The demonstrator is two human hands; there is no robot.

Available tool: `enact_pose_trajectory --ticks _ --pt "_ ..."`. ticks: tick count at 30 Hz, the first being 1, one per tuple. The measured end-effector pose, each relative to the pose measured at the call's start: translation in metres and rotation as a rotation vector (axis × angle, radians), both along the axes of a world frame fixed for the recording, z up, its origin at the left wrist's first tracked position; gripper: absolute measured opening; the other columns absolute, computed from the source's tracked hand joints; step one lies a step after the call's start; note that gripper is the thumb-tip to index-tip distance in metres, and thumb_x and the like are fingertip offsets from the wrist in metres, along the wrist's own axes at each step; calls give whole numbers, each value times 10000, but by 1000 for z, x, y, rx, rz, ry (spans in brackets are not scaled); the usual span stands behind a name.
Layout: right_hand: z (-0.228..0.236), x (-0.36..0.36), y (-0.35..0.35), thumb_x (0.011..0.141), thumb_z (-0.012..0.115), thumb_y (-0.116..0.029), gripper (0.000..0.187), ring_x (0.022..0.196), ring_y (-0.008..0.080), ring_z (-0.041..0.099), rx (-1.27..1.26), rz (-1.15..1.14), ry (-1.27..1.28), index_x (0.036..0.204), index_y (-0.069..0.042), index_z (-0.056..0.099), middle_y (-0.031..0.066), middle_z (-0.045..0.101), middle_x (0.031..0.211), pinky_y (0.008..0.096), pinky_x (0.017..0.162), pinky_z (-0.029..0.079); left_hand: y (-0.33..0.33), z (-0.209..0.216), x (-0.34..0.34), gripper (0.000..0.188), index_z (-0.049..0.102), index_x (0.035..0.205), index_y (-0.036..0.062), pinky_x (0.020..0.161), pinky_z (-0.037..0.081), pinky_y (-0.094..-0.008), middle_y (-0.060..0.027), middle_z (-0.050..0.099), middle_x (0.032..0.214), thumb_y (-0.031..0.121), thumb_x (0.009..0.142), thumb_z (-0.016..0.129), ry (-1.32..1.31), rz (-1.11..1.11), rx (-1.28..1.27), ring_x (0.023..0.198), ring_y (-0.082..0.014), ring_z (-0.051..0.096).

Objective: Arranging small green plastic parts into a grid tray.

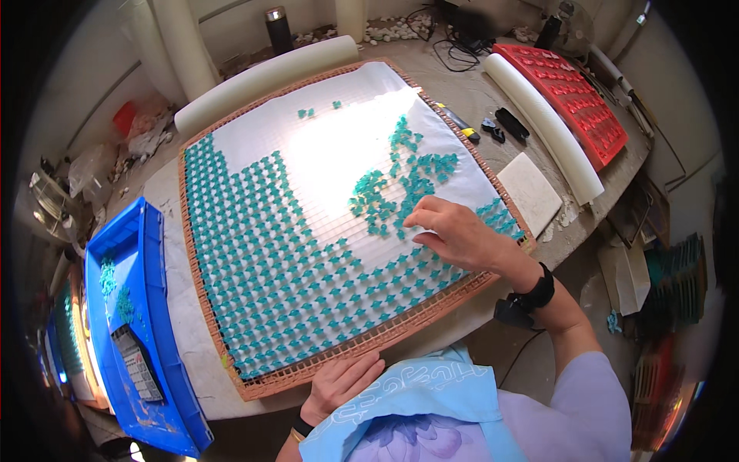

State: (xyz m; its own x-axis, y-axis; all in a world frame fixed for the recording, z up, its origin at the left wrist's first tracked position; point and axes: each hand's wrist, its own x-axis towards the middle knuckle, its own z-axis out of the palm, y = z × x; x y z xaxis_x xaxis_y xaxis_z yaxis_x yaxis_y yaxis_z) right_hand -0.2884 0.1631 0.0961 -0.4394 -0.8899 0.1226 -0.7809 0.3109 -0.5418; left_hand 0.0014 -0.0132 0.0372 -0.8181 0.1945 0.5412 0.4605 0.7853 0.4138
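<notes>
1. Head view put my left hand [339, 383] nearest, lying flat with fingers loosely spread on the near rim of the brown grid tray [231, 362], gripping nothing.
2. Beyond it, my right hand [454, 231] reached over the tray's right side, thumb and fingers pressed together at the tips around what looked like one teal piece; the piece itself was too small for me to be sure.
3. I judged the step as filling the grid: set teal tiles [269, 254] covered the left and near cells, while a white bare patch [323, 154] lay in the middle and far part.
4. A loose pile [392, 189] of teal pieces lay just beyond my right fingertips, glossy, small, irregularly heaped.
5. The next move, as I judged it, called for a careful drop into an open cell beside the filled rows.
6. At left sat a blue bin [150, 308]; far right, a red tray [573, 96] and white rolls [539, 123].
</notes>
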Motion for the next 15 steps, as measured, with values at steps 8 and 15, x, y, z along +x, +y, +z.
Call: enact_pose_trajectory --ticks 8,15 --pt "-14 9 -35 869 682 -34 117 938 370 661 189 3 152 952 -1 606 170 626 933 470 798 543 -4 -20 8 212 750 1050 41 529 447 -286 -12 627 728 127 860 785 55 105 1 628 -140 574" --pt "-11 10 -39 815 639 27 113 889 357 651 159 56 235 914 6 589 155 620 903 457 777 541 -10 -18 9 276 740 1121 43 517 433 -274 -1 599 762 105 854 775 -8 68 7 633 -120 560"
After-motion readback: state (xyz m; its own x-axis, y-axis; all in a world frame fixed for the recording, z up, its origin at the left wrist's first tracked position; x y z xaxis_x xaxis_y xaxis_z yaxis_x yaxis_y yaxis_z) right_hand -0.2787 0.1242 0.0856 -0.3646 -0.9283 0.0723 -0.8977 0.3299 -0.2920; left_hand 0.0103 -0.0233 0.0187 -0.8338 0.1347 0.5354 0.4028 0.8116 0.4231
